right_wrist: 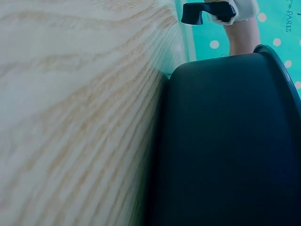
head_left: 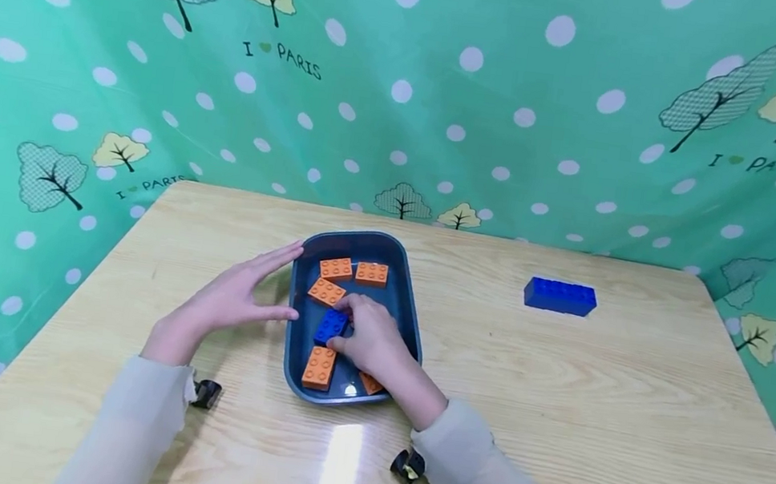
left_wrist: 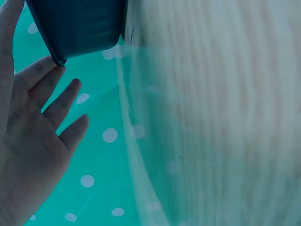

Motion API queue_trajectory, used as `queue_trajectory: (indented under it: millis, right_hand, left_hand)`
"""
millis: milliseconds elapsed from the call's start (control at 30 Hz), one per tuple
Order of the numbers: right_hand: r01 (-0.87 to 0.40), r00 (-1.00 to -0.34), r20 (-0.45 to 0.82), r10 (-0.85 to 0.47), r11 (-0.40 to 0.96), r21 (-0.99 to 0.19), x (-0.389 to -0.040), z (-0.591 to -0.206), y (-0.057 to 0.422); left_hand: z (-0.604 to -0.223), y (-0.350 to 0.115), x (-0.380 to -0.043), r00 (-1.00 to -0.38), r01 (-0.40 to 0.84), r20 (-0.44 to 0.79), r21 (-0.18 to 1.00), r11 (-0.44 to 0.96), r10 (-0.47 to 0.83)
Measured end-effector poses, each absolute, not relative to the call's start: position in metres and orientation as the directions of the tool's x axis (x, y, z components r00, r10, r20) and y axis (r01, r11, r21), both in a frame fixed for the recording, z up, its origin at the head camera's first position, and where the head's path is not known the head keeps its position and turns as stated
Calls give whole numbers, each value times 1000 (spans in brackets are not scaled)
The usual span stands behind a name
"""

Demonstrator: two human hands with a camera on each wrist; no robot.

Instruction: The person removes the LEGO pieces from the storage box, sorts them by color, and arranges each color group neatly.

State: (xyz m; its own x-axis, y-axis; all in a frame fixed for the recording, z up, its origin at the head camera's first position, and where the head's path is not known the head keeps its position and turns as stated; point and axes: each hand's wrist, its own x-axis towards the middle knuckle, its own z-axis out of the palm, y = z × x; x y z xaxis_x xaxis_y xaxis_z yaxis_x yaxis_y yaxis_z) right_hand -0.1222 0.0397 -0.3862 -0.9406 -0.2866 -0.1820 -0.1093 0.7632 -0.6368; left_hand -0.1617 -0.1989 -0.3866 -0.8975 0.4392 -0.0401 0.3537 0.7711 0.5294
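a wooden table (head_left: 558,392) is seen with a dark blue tray (head_left: 410,297) near its middle. outside the tray's left wall the left hand (head_left: 235,300) is held flat, fingers (left_wrist: 56,101) straight and slightly spread, fingertips at the rim. inside the tray the right hand (head_left: 372,337) is curled over a small blue brick (head_left: 330,325), pinched by fingertips and thumb among orange bricks (head_left: 335,269). a long blue brick (head_left: 560,296) is left well right of the tray.

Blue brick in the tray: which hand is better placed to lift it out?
The right hand: its fingers already curl on the blue brick inside the tray. The left hand is open, resting against the tray's outer left wall.
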Motion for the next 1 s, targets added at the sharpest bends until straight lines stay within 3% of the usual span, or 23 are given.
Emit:
queue_trajectory:
  millis: [467,733,1000]
  right_hand:
    - [-237,-934,-111,-340,822,-518,-118,-382,37]
    - [-242,-944,-24,-329,740,-627,-119,-357,64]
    - [-305,-917,44,-396,627,-717,-122,-331,130]
  left_hand:
    - [-384,-200,-159,-896,362,-32,526,770,443]
    - [-381,-194,-166,-892,362,-41,530,767,450]
    - [-384,-198,-161,-898,358,-33,523,774,439]
